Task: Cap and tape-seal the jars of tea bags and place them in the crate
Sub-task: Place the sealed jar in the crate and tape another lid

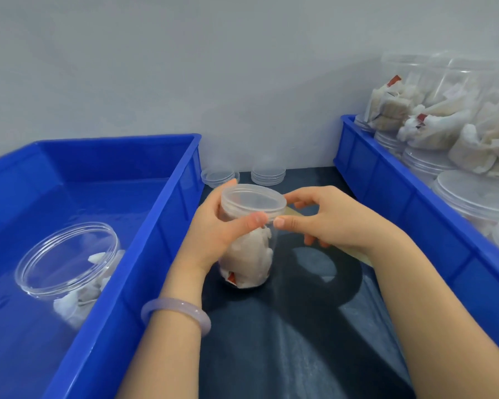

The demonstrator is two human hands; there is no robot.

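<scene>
Head view: left crate (144, 254) holds one capped jar (69, 260) of tea bags; on the dark table (300, 326) the clear centre jar (248, 254), lid (252, 201) on and white bags inside, is gripped by the left hand (213, 234), fingers curled round it, while the right hand (337, 223) pinches a yellowish tape strip (296, 211) at its rim; spare lids (268, 175) behind; right crate (415, 203) stacked with filled jars (444, 125).

readable text: none that I can make out
tea bag tags (394, 80): red, upper right of the frame, whatever's printed on them is too small to read
jar (251, 254): centre of the frame, red scrap of a tag down at its bottom, too blurry to read
</scene>
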